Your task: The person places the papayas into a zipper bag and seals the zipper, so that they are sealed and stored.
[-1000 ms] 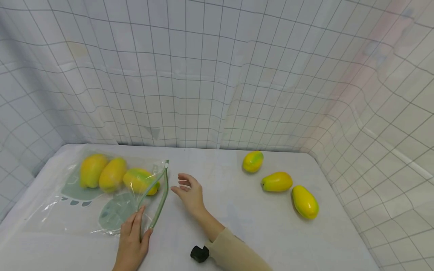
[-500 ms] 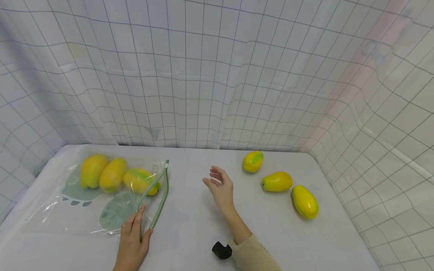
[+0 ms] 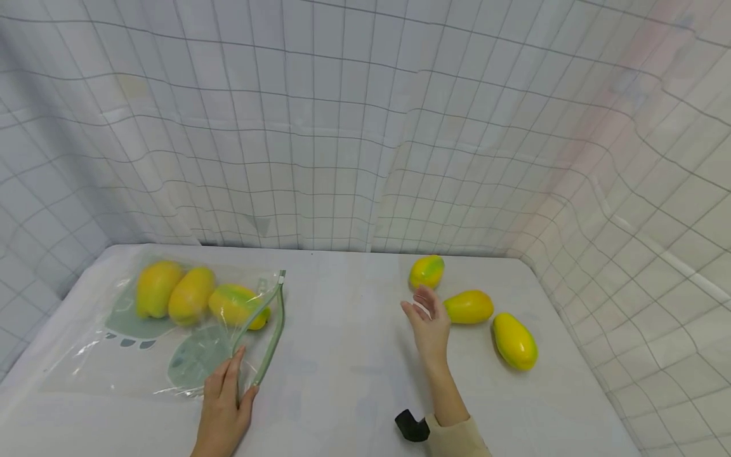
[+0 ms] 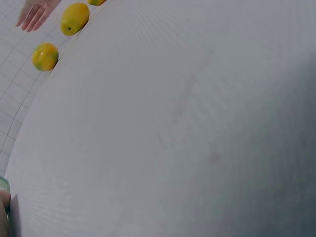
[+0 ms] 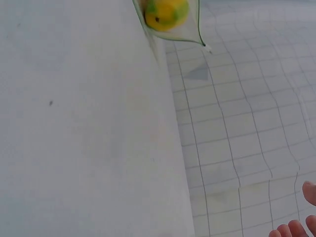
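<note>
My left hand point(image 3: 223, 403) holds the mouth of a clear zip bag point(image 3: 197, 355) with green edging, fingers at one lip and thumb at the other. Inside the bag lie three yellow, mango-like fruits point(image 3: 191, 295), the rightmost one greenish and close to the opening. My right hand point(image 3: 431, 327), fingers loosely bent and holding nothing, is over the table beside three more such fruits. Nearest are a yellow-green one point(image 3: 427, 271) just beyond the fingertips and a yellow one point(image 3: 471, 306), partly covered by the hand. A third fruit point(image 3: 515, 341) lies farther right.
White cloth covers the table point(image 3: 342, 355). Grid-patterned curtains point(image 3: 342, 146) hang behind the table and along both sides. A black device point(image 3: 412, 426) sits at my right wrist, beside the beige sleeve point(image 3: 457, 438).
My right hand has moved right across the table, from beside the bag's mouth to the loose fruits. The left hand and the bag have stayed in place.
</note>
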Tool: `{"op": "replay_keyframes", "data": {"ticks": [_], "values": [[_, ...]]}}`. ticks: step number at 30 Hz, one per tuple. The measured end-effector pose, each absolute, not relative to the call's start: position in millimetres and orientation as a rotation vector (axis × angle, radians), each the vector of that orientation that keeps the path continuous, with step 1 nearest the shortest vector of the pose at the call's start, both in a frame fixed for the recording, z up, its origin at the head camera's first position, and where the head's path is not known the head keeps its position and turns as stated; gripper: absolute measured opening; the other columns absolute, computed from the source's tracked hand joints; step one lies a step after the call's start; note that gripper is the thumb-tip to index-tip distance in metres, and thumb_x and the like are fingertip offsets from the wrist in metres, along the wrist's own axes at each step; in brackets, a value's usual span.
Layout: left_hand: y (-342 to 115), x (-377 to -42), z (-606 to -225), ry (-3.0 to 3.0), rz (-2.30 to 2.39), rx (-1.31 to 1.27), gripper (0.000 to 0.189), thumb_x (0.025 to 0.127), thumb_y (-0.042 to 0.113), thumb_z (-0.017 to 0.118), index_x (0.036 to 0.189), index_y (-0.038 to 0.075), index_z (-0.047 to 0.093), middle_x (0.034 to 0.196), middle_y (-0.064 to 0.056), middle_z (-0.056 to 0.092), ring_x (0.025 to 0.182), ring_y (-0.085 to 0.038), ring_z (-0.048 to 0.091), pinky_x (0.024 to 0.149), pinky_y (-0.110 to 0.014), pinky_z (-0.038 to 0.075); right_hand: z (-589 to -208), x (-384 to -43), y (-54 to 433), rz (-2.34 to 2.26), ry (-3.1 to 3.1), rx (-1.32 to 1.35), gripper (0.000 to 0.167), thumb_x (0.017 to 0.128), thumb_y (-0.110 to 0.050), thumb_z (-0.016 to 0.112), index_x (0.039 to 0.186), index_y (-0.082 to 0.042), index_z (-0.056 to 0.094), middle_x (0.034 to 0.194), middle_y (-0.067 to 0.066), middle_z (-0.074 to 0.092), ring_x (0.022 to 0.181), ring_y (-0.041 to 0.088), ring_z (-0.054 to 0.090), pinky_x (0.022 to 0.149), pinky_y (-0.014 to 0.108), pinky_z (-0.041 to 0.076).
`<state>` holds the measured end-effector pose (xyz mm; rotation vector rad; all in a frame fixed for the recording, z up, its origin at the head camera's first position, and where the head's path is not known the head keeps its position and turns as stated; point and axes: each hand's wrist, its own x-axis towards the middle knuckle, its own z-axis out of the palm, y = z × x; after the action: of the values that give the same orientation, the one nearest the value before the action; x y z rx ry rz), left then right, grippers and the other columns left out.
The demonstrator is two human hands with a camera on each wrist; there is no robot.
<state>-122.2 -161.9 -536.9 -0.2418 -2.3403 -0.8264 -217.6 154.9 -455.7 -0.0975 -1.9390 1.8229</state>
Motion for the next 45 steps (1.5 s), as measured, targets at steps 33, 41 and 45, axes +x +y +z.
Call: {"op": "replay_keyframes", "data": {"ticks": [33,41,45], "values": [[-161,-122,-536,-2.304,-0.815,-0.250,0.071,0.092,0.055,0.025,0.136,0.001,0.039,0.108,-0.021,0.043,0.093,-0.036,0.039,0.093,-0.006,0.011,-458,-165,304,1.254,-1.968,-0.566,0.047,0.079,-0.009,0.070,0.123,-0.001,0.053,0.113,0.003,0.055,0.103,0.011,0.050,0.088,0.014,0.040],[-161,-122,-536,-2.312,-0.818,-0.247,0.071,0.092,0.055,0.025,0.136,0.002,0.038,0.108,-0.021,0.042,0.093,-0.035,0.038,0.092,-0.007,0.012,-463,-153,312,1.249,-2.040,-0.637,0.050,0.082,-0.013,0.069,0.126,0.000,0.050,0.125,0.016,0.050,0.109,0.026,0.044,0.101,0.025,0.033],[-161,-123,-537,-2.302,-0.819,-0.254,0.071,0.092,0.055,0.025,0.136,0.001,0.039,0.108,-0.021,0.043,0.093,-0.035,0.038,0.092,-0.008,0.012,-467,-150,317,1.249,-2.076,-0.695,0.052,0.082,-0.015,0.068,0.128,-0.001,0.049,0.126,0.016,0.048,0.112,0.026,0.041,0.103,0.033,0.031]]}}
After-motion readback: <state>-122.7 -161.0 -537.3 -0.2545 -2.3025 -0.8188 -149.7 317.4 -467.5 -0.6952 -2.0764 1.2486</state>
